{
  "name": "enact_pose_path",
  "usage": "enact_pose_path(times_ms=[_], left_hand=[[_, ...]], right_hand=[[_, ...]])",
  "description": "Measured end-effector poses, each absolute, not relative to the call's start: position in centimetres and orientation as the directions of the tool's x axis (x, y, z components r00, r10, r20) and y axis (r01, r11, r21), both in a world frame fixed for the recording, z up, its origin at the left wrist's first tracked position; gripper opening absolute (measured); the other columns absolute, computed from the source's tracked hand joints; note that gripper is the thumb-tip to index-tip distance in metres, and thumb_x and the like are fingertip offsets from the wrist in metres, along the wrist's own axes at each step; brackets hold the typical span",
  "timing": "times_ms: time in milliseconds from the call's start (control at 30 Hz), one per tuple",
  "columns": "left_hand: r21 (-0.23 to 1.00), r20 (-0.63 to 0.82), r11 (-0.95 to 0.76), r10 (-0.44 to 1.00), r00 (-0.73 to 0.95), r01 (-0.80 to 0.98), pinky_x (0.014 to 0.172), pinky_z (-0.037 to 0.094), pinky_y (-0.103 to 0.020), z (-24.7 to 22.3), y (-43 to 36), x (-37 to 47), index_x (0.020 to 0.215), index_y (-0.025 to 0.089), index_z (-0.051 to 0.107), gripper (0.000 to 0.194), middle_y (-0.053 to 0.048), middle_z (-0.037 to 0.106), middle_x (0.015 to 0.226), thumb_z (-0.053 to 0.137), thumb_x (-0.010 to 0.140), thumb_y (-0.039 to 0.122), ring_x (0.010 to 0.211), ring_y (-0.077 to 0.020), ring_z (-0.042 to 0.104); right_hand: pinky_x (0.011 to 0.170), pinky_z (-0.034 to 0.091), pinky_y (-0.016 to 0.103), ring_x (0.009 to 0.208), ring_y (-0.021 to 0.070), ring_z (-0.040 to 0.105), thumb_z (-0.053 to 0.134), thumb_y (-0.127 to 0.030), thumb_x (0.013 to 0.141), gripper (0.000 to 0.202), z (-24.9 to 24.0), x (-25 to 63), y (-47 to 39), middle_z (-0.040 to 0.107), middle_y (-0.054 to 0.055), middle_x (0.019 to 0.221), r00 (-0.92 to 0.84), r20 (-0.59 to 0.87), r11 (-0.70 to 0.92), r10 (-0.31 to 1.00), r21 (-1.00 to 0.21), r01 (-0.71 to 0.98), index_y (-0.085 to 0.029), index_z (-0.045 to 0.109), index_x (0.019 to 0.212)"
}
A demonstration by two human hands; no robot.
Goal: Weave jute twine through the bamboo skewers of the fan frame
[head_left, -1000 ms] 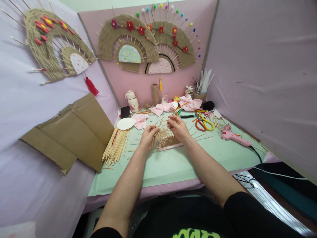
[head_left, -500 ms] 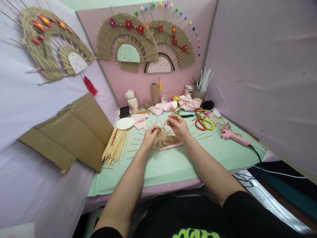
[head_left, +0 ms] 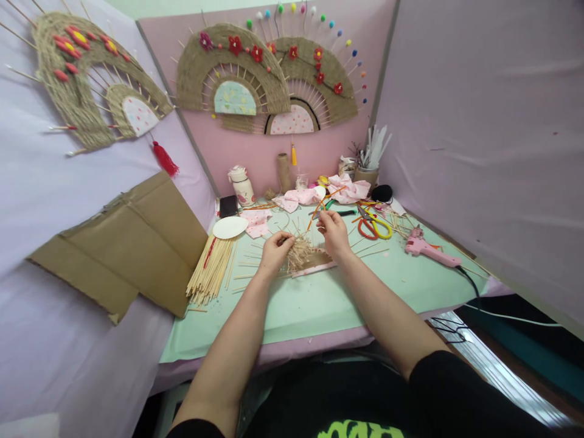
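Bent over a tangled bundle of beige twine, my left hand is closed, thumb and fingertips pinching the twine at its upper left. My right hand is raised at the other side, its fingertips pinched together; what lies between them is too small to make out. Beneath both hands is a half-round cardboard piece with a pink-edged straight side towards me. Thin wooden sticks fan out from it over the table. Part of the piece is hidden by the twine and my right hand.
A pile of wooden sticks lies left under a white oval disc. Red-and-yellow scissors, pliers and a pink glue gun lie right. A bottle and twine spool stand behind. Cardboard leans left.
My right hand has drawn a little to the right and its fingers have turned inward, away from my left hand. My left hand stays at the twine. The view has shifted slightly.
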State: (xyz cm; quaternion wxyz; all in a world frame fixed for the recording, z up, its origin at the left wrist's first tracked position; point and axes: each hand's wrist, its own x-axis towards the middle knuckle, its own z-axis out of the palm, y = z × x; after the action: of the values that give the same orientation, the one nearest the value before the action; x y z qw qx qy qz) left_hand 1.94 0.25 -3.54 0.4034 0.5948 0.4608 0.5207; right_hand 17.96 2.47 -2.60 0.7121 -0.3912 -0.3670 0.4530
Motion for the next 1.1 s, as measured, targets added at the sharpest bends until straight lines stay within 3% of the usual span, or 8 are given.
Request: enact_pose_path(times_ms=[133,267,467,700,933,1100], left_hand=[[0.905,0.370,-0.372,0.928,0.052,0.205,0.066,0.040,-0.024,-3.4,0.2,1.9,0.075,0.016,0.062,0.013,-0.001,0.058,0.075,0.061,0.072,0.029,0.070,-0.0117,0.052],[0.816,0.488,-0.521,0.853,0.184,0.252,0.075,0.041,-0.026,-3.2,0.0,1.9,0.073,0.016,0.063,0.007,-0.005,0.059,0.083,0.061,0.072,0.023,0.083,-0.0145,0.054],[0.810,0.458,-0.533,0.835,0.303,0.245,0.077,0.042,-0.028,-3.2,-0.3,2.2,0.073,0.016,0.061,0.006,-0.006,0.060,0.087,0.060,0.073,0.022,0.086,-0.0157,0.056],[0.857,0.401,-0.456,0.883,0.245,0.240,0.076,0.041,-0.028,-3.1,-0.2,2.1,0.066,0.016,0.056,0.015,-0.005,0.059,0.084,0.059,0.074,0.028,0.081,-0.0145,0.054],[0.858,0.430,-0.484,0.859,0.277,0.169,0.081,0.040,-0.029,-2.6,-0.5,2.1,0.063,0.016,0.054,0.014,-0.005,0.060,0.087,0.057,0.074,0.025,0.087,-0.0160,0.055],[0.891,0.387,-0.442,0.861,0.330,0.109,0.080,0.041,-0.029,-2.3,-0.8,2.0,0.065,0.016,0.056,0.014,-0.005,0.062,0.083,0.058,0.073,0.027,0.083,-0.0158,0.056]], right_hand=[[0.056,0.032,0.024,0.054,0.0089,0.036,0.052,-0.055,0.077,0.044,-2.8,18.0,2.2,0.038,-0.004,0.053,0.264,0.329,0.345,0.907,-0.938,-0.018,-0.019,0.041,0.054],[0.051,0.023,0.026,0.050,0.0086,0.027,0.045,-0.062,0.077,0.053,-2.7,18.0,1.8,0.028,-0.005,0.049,0.127,0.302,0.287,0.945,-0.950,0.125,-0.019,0.031,0.050],[0.049,0.018,0.026,0.049,0.0084,0.022,0.044,-0.063,0.077,0.054,-2.7,18.1,1.6,0.021,-0.005,0.050,0.034,0.269,0.256,0.963,-0.944,0.207,-0.020,0.024,0.051],[0.050,0.023,0.025,0.051,0.0094,0.027,0.043,-0.061,0.078,0.050,-2.7,18.1,1.6,0.027,-0.004,0.052,0.031,0.317,0.303,0.948,-0.927,0.221,-0.020,0.030,0.054],[0.049,0.020,0.026,0.047,0.0091,0.025,0.036,-0.071,0.076,0.058,-2.9,17.9,1.7,0.026,-0.004,0.046,-0.043,0.169,0.174,0.985,-0.938,0.298,-0.020,0.029,0.048],[0.048,0.018,0.026,0.047,0.0085,0.023,0.041,-0.070,0.073,0.057,-2.9,17.6,1.6,0.025,-0.005,0.045,-0.078,0.172,0.187,0.982,-0.947,0.260,-0.021,0.027,0.047]])
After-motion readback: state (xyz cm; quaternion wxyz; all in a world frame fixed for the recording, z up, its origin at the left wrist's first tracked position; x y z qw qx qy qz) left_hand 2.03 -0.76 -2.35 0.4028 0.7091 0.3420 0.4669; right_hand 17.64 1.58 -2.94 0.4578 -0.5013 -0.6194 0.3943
